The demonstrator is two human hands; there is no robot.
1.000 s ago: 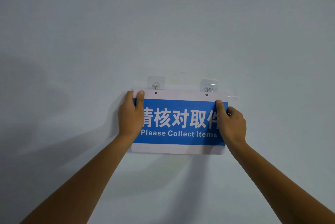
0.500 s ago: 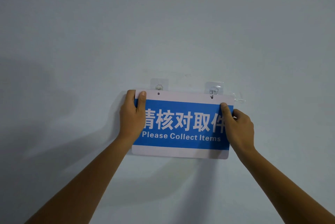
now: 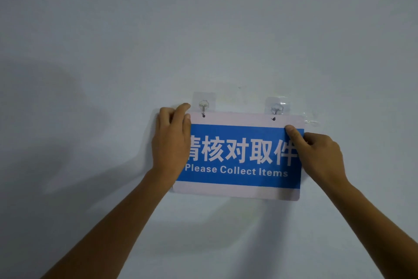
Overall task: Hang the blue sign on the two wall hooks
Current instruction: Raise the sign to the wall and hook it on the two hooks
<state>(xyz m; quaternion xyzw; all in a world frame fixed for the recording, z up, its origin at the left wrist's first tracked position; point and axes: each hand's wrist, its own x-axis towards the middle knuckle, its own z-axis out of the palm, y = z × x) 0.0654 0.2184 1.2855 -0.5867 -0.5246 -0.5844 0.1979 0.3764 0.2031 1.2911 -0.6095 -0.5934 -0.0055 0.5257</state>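
The blue sign (image 3: 239, 156), white-bordered with white Chinese characters and "Please Collect Items", lies flat against the pale wall. Two clear adhesive hooks sit just above its top edge: the left hook (image 3: 203, 105) and the right hook (image 3: 276, 108). Each metal hook tip meets a small dark hole in the sign's top border. My left hand (image 3: 173, 141) grips the sign's left edge, thumb on the front and index finger raised at the top corner. My right hand (image 3: 316, 152) pinches the right edge, thumb on the blue face.
A plain light grey wall (image 3: 203, 30) fills the view. A crumpled bit of clear tape (image 3: 311, 120) sticks to the wall right of the sign's top right corner. My arms' shadows fall on the wall below and to the left.
The sign's holes have come up level with the two hook tips. My left index finger has lifted to the sign's top left corner. Both hands keep their hold.
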